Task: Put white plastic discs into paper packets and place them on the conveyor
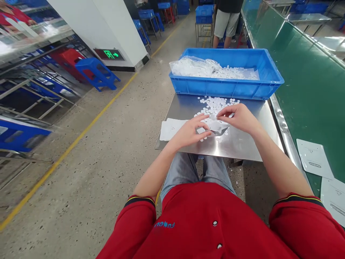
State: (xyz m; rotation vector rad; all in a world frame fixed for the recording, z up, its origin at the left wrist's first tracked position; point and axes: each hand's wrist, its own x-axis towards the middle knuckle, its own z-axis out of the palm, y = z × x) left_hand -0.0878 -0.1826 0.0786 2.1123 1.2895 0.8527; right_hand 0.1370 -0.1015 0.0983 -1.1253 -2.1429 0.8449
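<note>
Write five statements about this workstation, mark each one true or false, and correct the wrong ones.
1. A blue plastic crate stands at the far end of the metal table. True.
2. All the white discs are inside the crate. False: many white discs lie loose on the metal table.
3. The left hand holds a silver pouch. True.
4. The exit sign's arrow points left. False: on the exit sign it points right.
5. Flat pouches lie on the green conveyor belt. True.

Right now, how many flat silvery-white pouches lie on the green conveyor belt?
2: one flat silvery-white pouch farther up the green conveyor belt, another pouch nearer the red right sleeve. More may be hidden.
</note>
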